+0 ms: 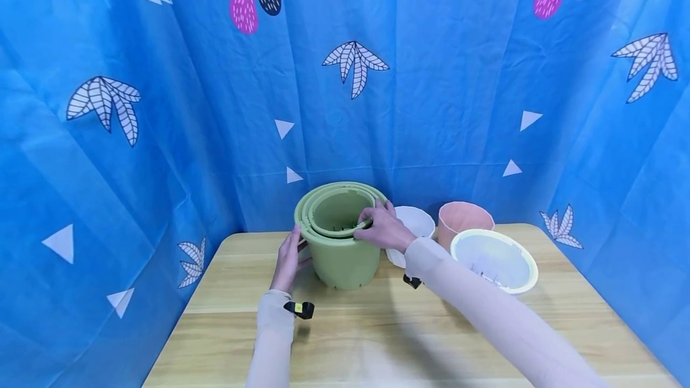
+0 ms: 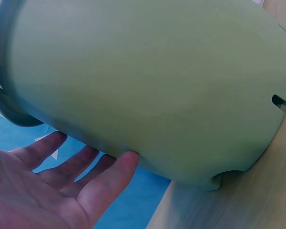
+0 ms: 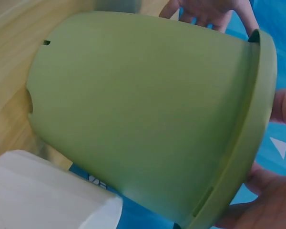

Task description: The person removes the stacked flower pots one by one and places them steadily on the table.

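Note:
A large green plant pot [image 1: 345, 262] stands upright on the table, with a smaller green pot [image 1: 338, 207] nested inside it. At the near right of the smaller pot, my right hand [image 1: 384, 230] pinches the rim between thumb and fingers. Other fingers of that hand lie over the larger rim. My left hand [image 1: 286, 262] rests its fingertips against the larger pot's left side. Seen from the left wrist, those fingers [image 2: 112, 179] are extended along the green wall, not wrapped round it. The right wrist view shows the large pot's outer wall [image 3: 143, 109].
Right of the green pots, a white pot [image 1: 415, 220] and a pink pot [image 1: 466, 220] stand near the curtain. In front of them a white pot with a pale yellow rim [image 1: 530, 271] tilts toward me. A blue patterned curtain [image 1: 345, 136] surrounds the wooden table [image 1: 345, 340].

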{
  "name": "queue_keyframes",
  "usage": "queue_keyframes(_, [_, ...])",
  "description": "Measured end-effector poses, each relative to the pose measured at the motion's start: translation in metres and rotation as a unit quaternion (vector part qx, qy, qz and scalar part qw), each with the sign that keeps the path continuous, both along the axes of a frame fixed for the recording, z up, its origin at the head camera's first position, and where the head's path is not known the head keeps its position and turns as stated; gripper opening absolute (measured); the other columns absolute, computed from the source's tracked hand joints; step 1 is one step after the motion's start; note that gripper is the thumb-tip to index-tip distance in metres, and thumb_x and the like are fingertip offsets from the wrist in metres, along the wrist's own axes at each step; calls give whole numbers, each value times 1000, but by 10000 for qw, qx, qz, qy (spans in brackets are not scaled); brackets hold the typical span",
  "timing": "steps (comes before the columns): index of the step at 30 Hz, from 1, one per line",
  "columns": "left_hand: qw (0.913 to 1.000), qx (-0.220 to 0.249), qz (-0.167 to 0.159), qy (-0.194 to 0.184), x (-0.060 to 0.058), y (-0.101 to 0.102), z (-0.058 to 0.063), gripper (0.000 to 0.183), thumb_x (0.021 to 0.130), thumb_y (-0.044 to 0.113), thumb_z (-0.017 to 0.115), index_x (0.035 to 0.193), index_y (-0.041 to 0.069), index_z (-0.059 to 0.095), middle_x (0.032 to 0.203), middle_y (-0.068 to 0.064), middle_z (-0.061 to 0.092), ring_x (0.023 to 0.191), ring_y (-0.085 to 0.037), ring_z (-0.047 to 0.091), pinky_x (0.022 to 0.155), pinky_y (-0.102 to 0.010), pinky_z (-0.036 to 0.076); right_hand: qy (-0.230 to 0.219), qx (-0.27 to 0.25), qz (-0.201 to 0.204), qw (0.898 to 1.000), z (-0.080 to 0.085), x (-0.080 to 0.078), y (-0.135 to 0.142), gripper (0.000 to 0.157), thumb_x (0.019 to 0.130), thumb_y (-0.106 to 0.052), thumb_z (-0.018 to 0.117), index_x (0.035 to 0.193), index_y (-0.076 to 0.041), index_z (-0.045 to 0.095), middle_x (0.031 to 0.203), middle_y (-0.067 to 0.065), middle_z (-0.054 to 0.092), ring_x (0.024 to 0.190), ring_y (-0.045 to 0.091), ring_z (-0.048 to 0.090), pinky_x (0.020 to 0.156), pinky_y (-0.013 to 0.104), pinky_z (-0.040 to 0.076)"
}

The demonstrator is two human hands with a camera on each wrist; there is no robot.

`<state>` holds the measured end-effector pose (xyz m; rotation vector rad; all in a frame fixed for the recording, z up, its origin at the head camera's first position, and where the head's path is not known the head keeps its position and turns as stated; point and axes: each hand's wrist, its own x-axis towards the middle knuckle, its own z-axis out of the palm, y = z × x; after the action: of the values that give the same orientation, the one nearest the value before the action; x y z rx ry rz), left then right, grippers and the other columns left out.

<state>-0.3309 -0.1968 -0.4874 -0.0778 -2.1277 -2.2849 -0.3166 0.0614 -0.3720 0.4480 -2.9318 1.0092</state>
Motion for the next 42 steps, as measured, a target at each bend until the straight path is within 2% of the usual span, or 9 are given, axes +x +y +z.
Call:
queue_keyframes(10, [10000,-48,50,55,-3,-1,-1,78,102,71,38,160,18,37,167,-12,34,152,-41,37,115,-66,44,455,-514,-111,9976,-10,-3,-2,30,84,-30,81,94,-11,60,163,31,33,160,45,12,123,68,32])
queue_keyframes(18, [9999,-76,70,65,2,-1,-6,78,103,71,36,158,16,39,165,-13,37,152,-42,37,115,-66,44,675,-860,-175,9938,-20,0,-2,46,81,-42,88,96,-10,58,144,20,50,150,37,32,116,56,42])
queue_keyframes(21, [9999,-68,83,61,2,-1,-6,78,104,69,36,159,14,38,164,-15,38,152,-42,38,114,-67,44,795,-786,-245,9934,-22,0,-2,52,83,-46,86,107,-8,61,148,19,50,150,36,34,115,59,43])
queue_keyframes(26, [9998,-141,112,39,-1,0,-4,79,104,70,35,160,14,36,165,-17,38,152,-43,38,114,-67,44,753,-532,-312,9953,-21,-2,-3,74,86,-54,80,138,-6,58,163,22,39,157,39,25,120,67,36])
queue_keyframes(29, [9997,-236,103,46,-2,1,-2,81,103,72,34,161,15,35,165,-17,37,152,-43,38,114,-65,44,720,-473,-364,9956,-20,-2,-2,78,86,-56,79,143,-7,56,166,22,34,160,40,19,121,71,31])
queue_keyframes(32, [9996,-243,97,67,-2,2,0,81,104,71,33,161,14,34,165,-18,37,152,-44,38,114,-65,44,745,-529,-390,9951,-18,-1,-2,75,85,-56,80,137,-6,59,165,22,36,160,40,20,121,71,32])
queue_keyframes(37, [9997,-200,73,73,-2,1,-1,80,104,71,34,161,15,35,165,-17,37,153,-44,37,115,-66,44,724,-805,-465,9930,-18,-2,-1,63,81,-50,86,119,-4,64,164,23,37,159,39,24,124,64,32])
queue_keyframes(39, [9998,-204,62,63,-2,0,-2,80,103,71,34,161,15,35,166,-16,37,153,-43,36,115,-65,43,723,-921,-504,9918,-18,-3,-1,61,79,-48,88,113,-5,63,160,22,43,155,38,32,124,59,36])
queue_keyframes(42, [9997,-207,49,77,0,0,-3,79,104,70,34,160,15,36,166,-16,36,153,-43,36,115,-65,44,766,-1067,-507,9900,-17,-2,-1,58,77,-46,91,108,-6,63,140,17,58,137,34,50,114,51,46])
